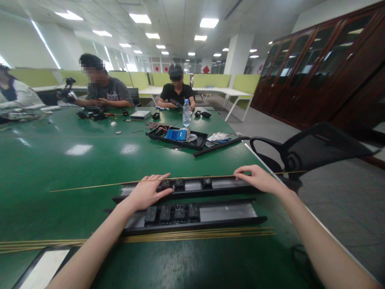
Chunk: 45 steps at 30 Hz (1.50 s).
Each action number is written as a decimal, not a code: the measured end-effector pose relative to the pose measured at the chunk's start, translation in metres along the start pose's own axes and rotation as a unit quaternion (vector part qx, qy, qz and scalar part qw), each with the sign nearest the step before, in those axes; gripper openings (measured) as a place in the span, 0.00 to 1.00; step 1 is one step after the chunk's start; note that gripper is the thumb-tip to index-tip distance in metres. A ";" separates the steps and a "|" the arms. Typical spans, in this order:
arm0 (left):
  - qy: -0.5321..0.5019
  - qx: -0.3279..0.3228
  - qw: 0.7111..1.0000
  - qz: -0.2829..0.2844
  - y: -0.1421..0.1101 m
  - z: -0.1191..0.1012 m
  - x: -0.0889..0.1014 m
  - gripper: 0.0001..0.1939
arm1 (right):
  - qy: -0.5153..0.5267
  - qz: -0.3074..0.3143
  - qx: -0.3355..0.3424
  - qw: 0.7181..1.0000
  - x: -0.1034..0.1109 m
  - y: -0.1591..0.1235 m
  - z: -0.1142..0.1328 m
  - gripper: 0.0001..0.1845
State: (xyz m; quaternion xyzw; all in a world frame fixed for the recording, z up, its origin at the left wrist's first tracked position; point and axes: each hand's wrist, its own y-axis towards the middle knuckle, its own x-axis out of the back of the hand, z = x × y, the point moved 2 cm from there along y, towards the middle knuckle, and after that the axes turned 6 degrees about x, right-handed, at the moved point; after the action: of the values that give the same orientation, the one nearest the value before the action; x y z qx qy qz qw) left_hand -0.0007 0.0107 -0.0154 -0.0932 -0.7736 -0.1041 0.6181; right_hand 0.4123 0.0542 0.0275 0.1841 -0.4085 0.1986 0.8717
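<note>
A long thin brass-coloured rod (111, 185) lies along the far black channel (222, 191), its ends reaching past both ends of the channel. My left hand (148, 190) rests over the left part of this channel, fingers stretched along the rod and thumb apart. At the right end, my right hand (255, 176) pinches the rod between thumb and fingertips. Small black blocks (207, 182) sit inside the far channel; my left fingers partly cover some. Nearer to me is a second black channel (228, 212) with several larger black blocks (165, 214) side by side.
Several brass-coloured rods (192, 235) lie in front of the near channel. A dark-framed flat object (45, 267) is at lower left. Beyond are a black tray (156, 138) with blue parts, a water bottle (186, 113) and a black strip (221, 147). People sit across the table; a chair (319, 148) stands right.
</note>
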 end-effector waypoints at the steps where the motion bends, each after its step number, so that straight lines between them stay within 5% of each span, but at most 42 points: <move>1: -0.002 0.000 1.000 0.000 0.000 0.000 0.000 0.39 | 0.005 -0.002 0.002 1.000 -0.001 0.000 0.001 0.18; 45: 0.011 -0.013 1.000 -0.014 0.000 -0.002 0.002 0.37 | 0.005 -0.023 -0.002 1.000 -0.006 0.000 -0.001 0.17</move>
State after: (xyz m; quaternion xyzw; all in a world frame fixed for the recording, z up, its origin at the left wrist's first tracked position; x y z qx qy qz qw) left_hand 0.0009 0.0102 -0.0131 -0.0891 -0.7667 -0.1237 0.6236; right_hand 0.4098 0.0535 0.0220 0.1907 -0.4003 0.1783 0.8784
